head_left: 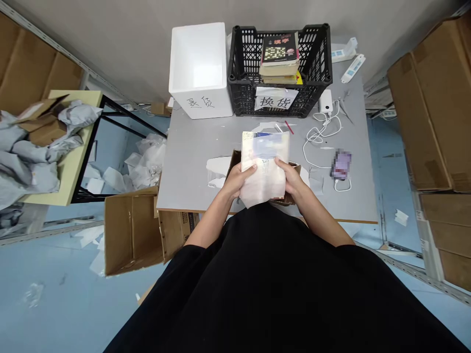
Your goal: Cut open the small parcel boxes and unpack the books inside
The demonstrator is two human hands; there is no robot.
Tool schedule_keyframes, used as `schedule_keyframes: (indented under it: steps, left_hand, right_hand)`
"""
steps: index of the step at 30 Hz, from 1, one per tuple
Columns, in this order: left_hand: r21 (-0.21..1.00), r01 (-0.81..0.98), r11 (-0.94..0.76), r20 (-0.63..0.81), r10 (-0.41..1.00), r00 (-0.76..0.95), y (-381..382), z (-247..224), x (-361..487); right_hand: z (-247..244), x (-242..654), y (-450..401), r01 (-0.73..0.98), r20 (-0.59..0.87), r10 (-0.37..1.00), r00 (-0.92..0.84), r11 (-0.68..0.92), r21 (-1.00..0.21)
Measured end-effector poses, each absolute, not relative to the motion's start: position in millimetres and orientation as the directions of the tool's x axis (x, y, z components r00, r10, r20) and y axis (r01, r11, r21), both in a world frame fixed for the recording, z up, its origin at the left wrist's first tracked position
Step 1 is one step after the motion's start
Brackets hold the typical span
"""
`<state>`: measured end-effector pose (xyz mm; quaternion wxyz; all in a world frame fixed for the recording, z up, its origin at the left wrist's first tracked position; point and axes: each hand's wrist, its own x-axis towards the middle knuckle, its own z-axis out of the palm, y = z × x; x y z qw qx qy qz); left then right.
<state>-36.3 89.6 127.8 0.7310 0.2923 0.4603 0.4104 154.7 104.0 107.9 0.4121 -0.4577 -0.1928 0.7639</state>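
Observation:
Both of my hands hold a book loosely covered in a thin whitish wrap [264, 166], and a strip of blue cover shows through near its top edge. My left hand [235, 181] grips its left side with the thumb laid on top. On the right side my right hand [292, 177] holds it the same way, fingers underneath and mostly hidden. Below the book, an open brown cardboard box [235, 159] shows only in part at the table's front. Scraps of white wrapping [218, 169] lie to the left of that box.
At the back of the grey table [187, 152] stand a white foam box [200, 105] and a black plastic crate [243, 100] with stacked books [279, 54]. A phone [341, 164], white cable and scissors [346, 109] lie right. Left are an open carton [134, 235] and grey parcels [29, 149].

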Motion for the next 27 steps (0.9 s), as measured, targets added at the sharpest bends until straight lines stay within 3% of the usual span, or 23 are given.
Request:
schedule_keyframes:
  steps: [6,10,17,27]
  left_hand:
    - [0.777,-0.408,0.479,-0.409,0.877,0.25,82.2,125.5,-22.5]
    - [0.771,-0.415,0.484,-0.408,0.875,0.261,73.2,126.0,-11.8]
    - [0.86,-0.289,0.42,-0.4,0.908,0.128,43.6,137.7,-12.1]
    - [0.871,-0.173,0.46,-0.419,0.879,0.227,-16.9,149.4,-45.6]
  right_hand:
    - [119.5,171.8,89.3,-0.441,-0.513,0.788,-0.341,-0.616,-0.653]
    - [126.7,183.4,75.4,-0.416,-0.505,0.813,-0.289,-0.582,-0.699]
    - [138.3,175.7,43.4,-0.318,-0.506,0.848,-0.157,-0.528,-0.787]
    - [142.7,160.1,-16.5,-0.315,-0.499,0.834,-0.234,-0.551,-0.773]
